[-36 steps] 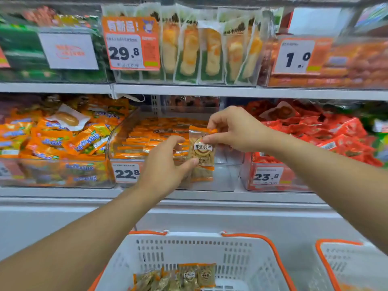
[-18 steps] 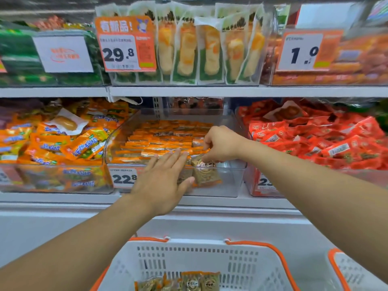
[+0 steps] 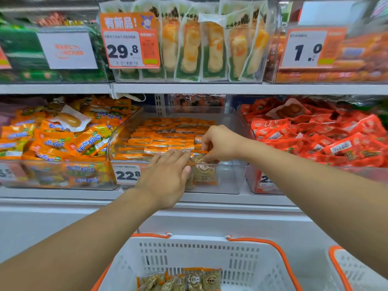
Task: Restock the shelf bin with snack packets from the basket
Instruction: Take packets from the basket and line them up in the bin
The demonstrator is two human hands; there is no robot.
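Note:
A clear shelf bin (image 3: 231,181) on the middle shelf holds rows of orange-edged snack packets (image 3: 168,133). Inside its front wall stands one brown snack packet (image 3: 204,174) with a round label. My right hand (image 3: 220,142) reaches over the bin's front rim and pinches the top of that packet. My left hand (image 3: 168,175) lies in front of the bin, fingers straight, pressing the packets beside it upright. Below, a white basket (image 3: 189,253) with orange handles holds several more of the same packets (image 3: 189,280).
A bin of orange and green packets (image 3: 63,141) stands to the left, a bin of red packets (image 3: 325,135) to the right. Price tags (image 3: 127,174) hang on the bin fronts. An upper shelf (image 3: 210,88) overhangs. A second white basket (image 3: 361,269) sits at lower right.
My right hand has lowered the packet from above the bin down behind its front wall. My left hand let go of it and flattened its fingers against the row.

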